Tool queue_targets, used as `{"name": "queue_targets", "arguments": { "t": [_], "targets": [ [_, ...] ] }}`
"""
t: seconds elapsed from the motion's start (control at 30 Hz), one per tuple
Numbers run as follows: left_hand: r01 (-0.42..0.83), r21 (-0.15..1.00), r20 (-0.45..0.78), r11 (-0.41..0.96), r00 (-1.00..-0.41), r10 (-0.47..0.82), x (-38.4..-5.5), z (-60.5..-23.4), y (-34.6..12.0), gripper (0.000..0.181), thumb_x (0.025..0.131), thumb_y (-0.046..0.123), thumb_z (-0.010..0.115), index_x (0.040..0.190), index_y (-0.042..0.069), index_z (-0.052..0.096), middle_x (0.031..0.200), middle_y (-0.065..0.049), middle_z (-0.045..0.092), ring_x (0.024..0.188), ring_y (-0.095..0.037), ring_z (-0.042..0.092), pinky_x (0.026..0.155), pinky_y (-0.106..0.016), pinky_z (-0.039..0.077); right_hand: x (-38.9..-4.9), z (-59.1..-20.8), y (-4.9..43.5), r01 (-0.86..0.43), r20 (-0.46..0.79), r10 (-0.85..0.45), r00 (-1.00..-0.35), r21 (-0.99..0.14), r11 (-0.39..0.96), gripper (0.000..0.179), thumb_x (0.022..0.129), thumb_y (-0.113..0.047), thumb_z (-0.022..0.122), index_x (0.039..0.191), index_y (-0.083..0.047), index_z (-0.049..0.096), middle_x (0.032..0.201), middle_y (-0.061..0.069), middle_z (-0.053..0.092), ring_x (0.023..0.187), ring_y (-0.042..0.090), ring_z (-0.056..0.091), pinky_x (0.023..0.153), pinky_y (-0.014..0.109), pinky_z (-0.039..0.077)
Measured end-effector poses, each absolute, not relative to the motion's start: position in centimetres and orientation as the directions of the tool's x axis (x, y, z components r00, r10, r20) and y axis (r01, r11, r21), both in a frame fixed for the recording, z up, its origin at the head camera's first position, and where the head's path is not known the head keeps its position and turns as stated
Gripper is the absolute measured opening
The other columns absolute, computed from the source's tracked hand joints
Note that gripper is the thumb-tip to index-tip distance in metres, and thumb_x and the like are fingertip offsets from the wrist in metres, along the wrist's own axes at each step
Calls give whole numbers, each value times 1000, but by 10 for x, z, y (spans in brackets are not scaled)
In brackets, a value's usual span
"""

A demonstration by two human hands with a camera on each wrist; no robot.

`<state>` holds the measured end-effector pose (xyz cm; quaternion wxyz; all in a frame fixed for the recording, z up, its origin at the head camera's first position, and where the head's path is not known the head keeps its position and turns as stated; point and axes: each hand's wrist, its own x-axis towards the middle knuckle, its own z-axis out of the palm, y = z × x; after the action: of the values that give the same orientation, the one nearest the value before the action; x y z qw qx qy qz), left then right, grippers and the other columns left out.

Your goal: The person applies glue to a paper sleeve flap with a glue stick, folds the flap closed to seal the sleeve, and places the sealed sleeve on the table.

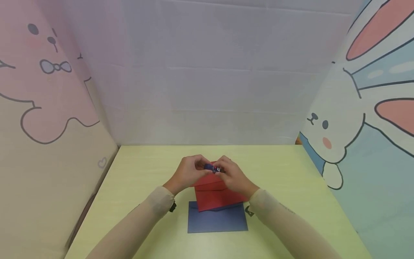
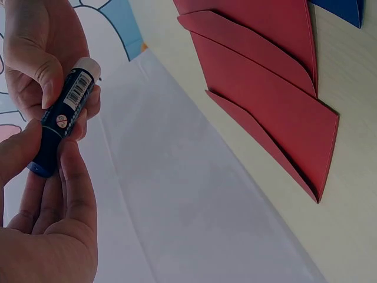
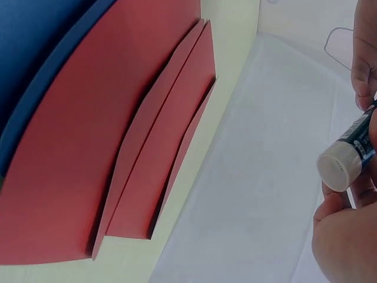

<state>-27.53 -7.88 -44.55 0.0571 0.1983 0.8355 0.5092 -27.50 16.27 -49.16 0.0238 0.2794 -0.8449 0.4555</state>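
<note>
A dark blue glue stick (image 1: 210, 167) with a white end and a barcode label is held between both hands above the envelopes. My left hand (image 1: 190, 172) pinches its blue end between thumb and fingers, as the left wrist view shows. Around the label, near the white end, my right hand (image 1: 234, 177) grips the glue stick (image 2: 69, 106). In the right wrist view the white end of the glue stick (image 3: 339, 168) faces the camera. Below the hands lie two overlapping red envelopes (image 1: 218, 200) with raised flaps. The nearer red one partly covers a blue envelope (image 1: 217, 221).
The envelopes lie on a pale yellow table (image 1: 139, 169). A white sheet (image 1: 207, 90) hangs behind its far edge. Cartoon-printed cloths, one with a rabbit (image 1: 339, 140), stand along the left and right sides.
</note>
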Motion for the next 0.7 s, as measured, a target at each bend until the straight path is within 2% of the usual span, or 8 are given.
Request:
{"name": "queue_targets", "arguments": {
  "t": [0.33, 0.53, 0.7],
  "targets": [
    [258, 888, 110, 381, -923, 369, -279, -444, -79, 27, 102, 12, 94, 127, 10, 84, 118, -9, 88, 107, -19, 86, 99, -37, 73, -282, -489, 162, -503, 308, -442, -842, -744, 439, 20, 113, -1, 75, 131, -4, 80, 125, 11, 70, 111, 17, 64, 98, 31, 62],
    [238, 894, 95, 380, -929, 358, -279, -446, -77, 28, 104, 12, 93, 129, 10, 82, 122, -11, 87, 110, -20, 85, 102, -39, 73, -281, -488, 164, -545, 351, -441, -826, -694, 470, 20, 112, -3, 77, 131, -4, 80, 126, 12, 72, 117, 23, 65, 101, 38, 62],
    [240, 898, 102, 369, -929, 356, -280, -448, -76, 39, 103, 15, 94, 138, 8, 79, 129, -13, 85, 114, -22, 85, 105, -39, 71, -281, -488, 168, -555, 370, -420, -829, -644, 527, 21, 110, -4, 79, 131, -6, 81, 123, 11, 77, 113, 25, 62, 103, 44, 53]
  ]
}}
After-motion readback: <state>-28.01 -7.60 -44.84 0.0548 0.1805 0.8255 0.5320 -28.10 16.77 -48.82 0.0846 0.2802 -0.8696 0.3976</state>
